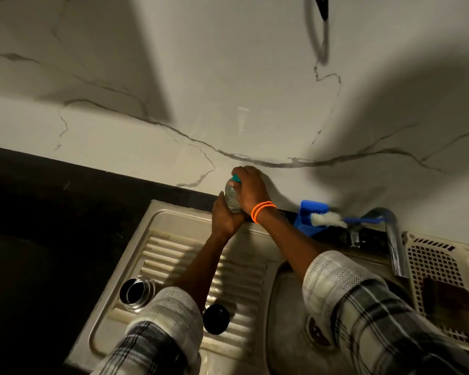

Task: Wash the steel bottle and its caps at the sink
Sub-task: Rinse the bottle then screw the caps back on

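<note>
My left hand (225, 220) wraps a clear bottle (232, 197) while my right hand (251, 189) grips its teal cap (236, 177). The steel bottle (136, 293) stands open on the drainboard (173, 255), black cap (216, 318) beside it — probably slippery wet, so I'd grab mid-body.

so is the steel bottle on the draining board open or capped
Open: the steel bottle stands upright on the ridged draining board, dark mouth showing, a round black cap lying beside it.
</note>
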